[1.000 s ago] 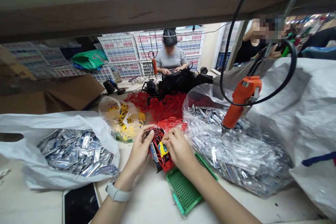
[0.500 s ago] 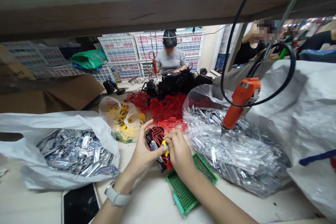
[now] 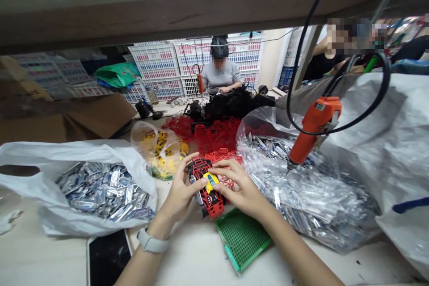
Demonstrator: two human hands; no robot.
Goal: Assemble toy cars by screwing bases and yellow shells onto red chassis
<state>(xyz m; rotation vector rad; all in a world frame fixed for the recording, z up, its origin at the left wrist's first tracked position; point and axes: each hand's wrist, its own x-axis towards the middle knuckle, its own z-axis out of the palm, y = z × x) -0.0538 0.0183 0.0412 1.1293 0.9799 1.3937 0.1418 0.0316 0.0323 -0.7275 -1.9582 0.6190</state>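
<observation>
A red-and-black toy vehicle with a lattice frame (image 3: 209, 202) is held at the centre of the work area, just above or on the pale tabletop (image 3: 187, 254); which of the two cannot be told. The grip of the left hand (image 3: 181, 192) is clamped on the vehicle's side, and its thumb is pressed on a small yellow panel with a blue patch (image 3: 210, 182) on top of the frame. The grip of the right hand (image 3: 243, 187) is held apart, with the thumb at the panel's right edge and the fingertips near its far edge. A pale grey wristband (image 3: 152, 240) is worn on the left wrist.

Around the vehicle, a green perforated plastic tray (image 3: 243, 237) is seen at 5 o'clock, partly covered by the right forearm. At 9 o'clock, silvery foil-like pieces (image 3: 107, 194) are contained in a white plastic bag (image 3: 67, 225). A tablet with a dark screen (image 3: 109, 259) is laid at 8 o'clock. Yellow parts are held in a clear bag (image 3: 140, 132) at 10 o'clock; red lattice frames (image 3: 214, 136) are heaped at 12 o'clock. An orange power screwdriver (image 3: 315, 129) is suspended at 2 o'clock over a large transparent bag (image 3: 258, 118) of silvery pieces.
</observation>
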